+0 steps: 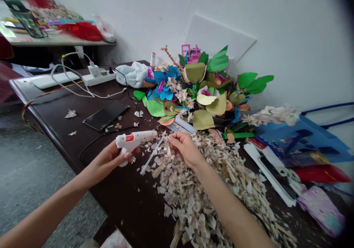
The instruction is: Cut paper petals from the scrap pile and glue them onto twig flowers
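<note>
My left hand (117, 155) is wrapped round the handle of a white glue gun (135, 138), whose nozzle points right toward my other hand. My right hand (184, 149) is closed in a pinch just right of the nozzle, at the upper edge of a heap of pale dried flakes (190, 196). Something small and pale shows at its fingertips, too small to name. Below the nozzle a translucent glue stick (151, 156) slants down over the dark table (129, 200).
Colourful paper flowers and leaves (203, 119) stand behind the hands. A phone (106, 116), a power strip (99, 77) and loose cables lie to the left. On the right are a blue bag (306, 137) and a white tray (269, 174).
</note>
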A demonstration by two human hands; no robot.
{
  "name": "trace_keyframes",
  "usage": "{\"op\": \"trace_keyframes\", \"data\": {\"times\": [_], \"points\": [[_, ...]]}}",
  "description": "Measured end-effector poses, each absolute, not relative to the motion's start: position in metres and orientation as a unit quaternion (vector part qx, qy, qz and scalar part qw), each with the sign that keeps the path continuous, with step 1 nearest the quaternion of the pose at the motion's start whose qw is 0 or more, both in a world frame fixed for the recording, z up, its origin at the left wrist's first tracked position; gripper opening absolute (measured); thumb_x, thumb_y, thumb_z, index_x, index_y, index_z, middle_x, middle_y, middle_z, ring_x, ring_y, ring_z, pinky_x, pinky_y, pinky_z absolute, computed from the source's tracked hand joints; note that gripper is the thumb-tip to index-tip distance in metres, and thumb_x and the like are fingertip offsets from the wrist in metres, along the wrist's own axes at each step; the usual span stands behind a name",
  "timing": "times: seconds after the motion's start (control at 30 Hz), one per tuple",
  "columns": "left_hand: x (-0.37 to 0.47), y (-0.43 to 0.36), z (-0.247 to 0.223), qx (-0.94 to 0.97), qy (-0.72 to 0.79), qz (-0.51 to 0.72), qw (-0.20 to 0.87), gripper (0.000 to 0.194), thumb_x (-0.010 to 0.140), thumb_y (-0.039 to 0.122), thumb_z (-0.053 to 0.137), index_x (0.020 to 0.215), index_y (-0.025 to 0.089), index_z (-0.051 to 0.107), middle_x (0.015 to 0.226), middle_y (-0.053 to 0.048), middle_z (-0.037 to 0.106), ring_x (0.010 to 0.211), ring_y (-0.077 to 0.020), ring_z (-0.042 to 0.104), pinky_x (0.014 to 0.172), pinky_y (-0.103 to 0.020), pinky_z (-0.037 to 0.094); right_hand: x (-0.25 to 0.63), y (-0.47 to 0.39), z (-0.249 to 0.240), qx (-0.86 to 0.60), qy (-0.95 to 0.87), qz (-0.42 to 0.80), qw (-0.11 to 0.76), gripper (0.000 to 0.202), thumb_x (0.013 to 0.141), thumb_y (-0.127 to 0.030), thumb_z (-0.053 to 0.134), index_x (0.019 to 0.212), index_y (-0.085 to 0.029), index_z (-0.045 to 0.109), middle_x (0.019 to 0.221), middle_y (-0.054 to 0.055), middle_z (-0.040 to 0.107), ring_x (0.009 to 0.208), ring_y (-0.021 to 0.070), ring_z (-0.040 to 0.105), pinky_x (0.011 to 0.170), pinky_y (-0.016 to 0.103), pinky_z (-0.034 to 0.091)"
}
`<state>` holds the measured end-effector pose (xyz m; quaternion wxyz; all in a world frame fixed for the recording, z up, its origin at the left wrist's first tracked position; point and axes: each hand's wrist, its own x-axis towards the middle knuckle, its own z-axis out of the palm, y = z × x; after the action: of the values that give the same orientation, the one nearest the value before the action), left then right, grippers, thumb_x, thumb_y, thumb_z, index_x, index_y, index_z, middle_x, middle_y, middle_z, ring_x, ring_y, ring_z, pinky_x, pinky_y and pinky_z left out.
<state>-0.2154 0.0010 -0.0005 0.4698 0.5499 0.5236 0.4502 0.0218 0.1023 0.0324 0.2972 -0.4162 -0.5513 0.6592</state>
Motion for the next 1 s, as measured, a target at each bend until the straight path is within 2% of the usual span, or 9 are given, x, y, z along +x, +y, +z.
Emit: {"op": "trace_keyframes", "data": {"times": [0.17,0.37,0.53,1.0], "points": [[-0.2148,-0.0015,0.0013,0.554,0.513,0.445,0.481,0.034,0.085,0.044,0.056,0.109,0.020,0.057,0.074,-0.005,0.060,0.072,-0.0176,0.054,0.067,-0.027,0.044,0.0205,0.1017,0.0336,-0.421,-0.564,0.646,0.294,0.031,0.071,-0.046,0.067,0.068,-0.019,0.051,0.050,-0.008,0.048,0.038,0.0060,0.041,0.034,0.018,0.024],[-0.2134,-0.0026,0.0013,0.545,0.515,0.446,0.489,0.029,0.081,0.040,0.060,0.102,0.020,0.059,0.084,-0.007,0.065,0.070,-0.0168,0.056,0.065,-0.027,0.047,0.0208,0.1020,0.0326,-0.430,-0.583,0.626,0.288,0.025,0.075,-0.040,0.064,0.069,-0.019,0.052,0.048,-0.008,0.048,0.036,0.0066,0.041,0.033,0.017,0.024],[-0.2136,-0.0031,0.0010,0.548,0.512,0.445,0.490,0.024,0.082,0.038,0.059,0.098,0.020,0.058,0.083,-0.006,0.064,0.072,-0.0165,0.055,0.068,-0.027,0.046,0.0224,0.1027,0.0302,-0.432,-0.594,0.615,0.286,0.022,0.077,-0.038,0.062,0.070,-0.019,0.053,0.049,-0.007,0.049,0.036,0.0061,0.040,0.032,0.017,0.025],[-0.2153,-0.0055,-0.0066,0.553,0.479,0.454,0.508,0.022,0.086,0.033,0.058,0.103,0.020,0.054,0.087,-0.005,0.062,0.074,-0.0150,0.054,0.066,-0.023,0.045,0.0234,0.1011,0.0330,-0.430,-0.603,0.609,0.284,0.018,0.079,-0.035,0.059,0.072,-0.019,0.054,0.049,-0.007,0.048,0.038,0.0063,0.041,0.033,0.016,0.026]]}}
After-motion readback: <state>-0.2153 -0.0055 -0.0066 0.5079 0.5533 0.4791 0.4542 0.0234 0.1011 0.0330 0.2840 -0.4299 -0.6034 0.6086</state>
